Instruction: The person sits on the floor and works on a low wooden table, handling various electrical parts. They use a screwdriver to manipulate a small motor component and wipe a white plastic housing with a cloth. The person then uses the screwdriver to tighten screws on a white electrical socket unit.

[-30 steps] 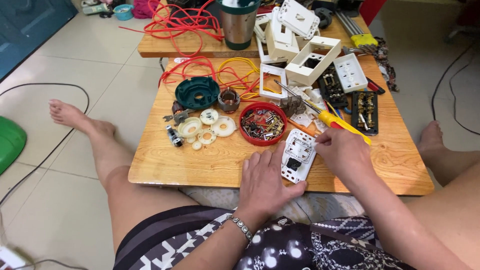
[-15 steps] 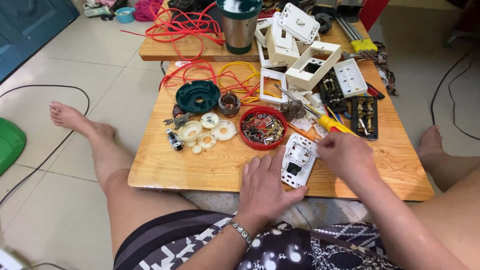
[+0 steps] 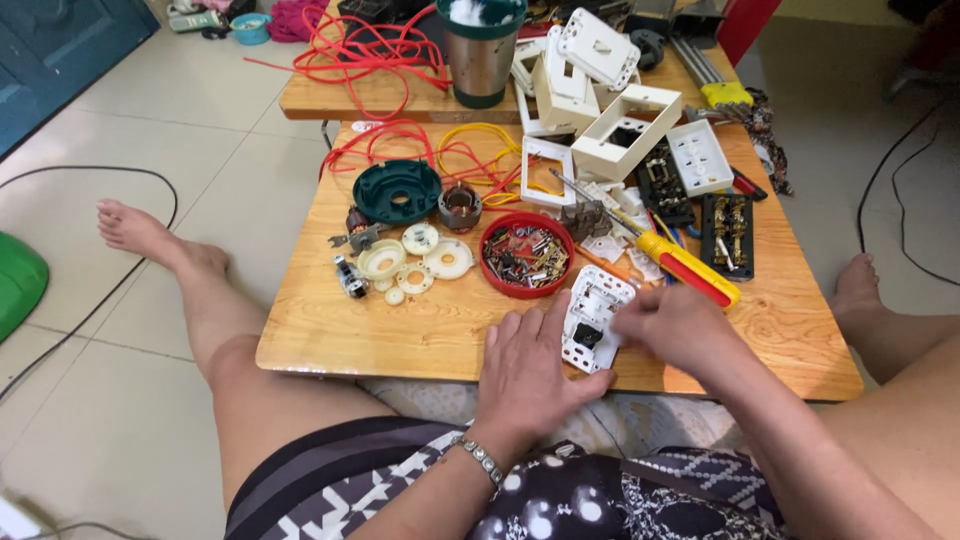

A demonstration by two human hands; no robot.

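A white switch plate [image 3: 594,315] with a dark square opening lies near the front edge of a low wooden table [image 3: 380,325]. My left hand [image 3: 530,370] rests flat beside it, fingers spread, its fingertips touching the plate's left edge. My right hand [image 3: 672,325] has its fingers pinched on the plate's right side. Whether it holds a small part there is hidden. A yellow and red screwdriver [image 3: 680,265] lies just behind my right hand.
A red bowl of screws [image 3: 526,254], white plastic gears [image 3: 420,258], a green round housing [image 3: 397,190] and a motor coil [image 3: 460,206] lie mid-table. Red and yellow wires [image 3: 450,150], white switch boxes [image 3: 625,130] and a steel cup [image 3: 481,50] stand behind.
Both hands stay on the white switch plate. My right hand has shifted slightly on its right side; the plate has barely moved.
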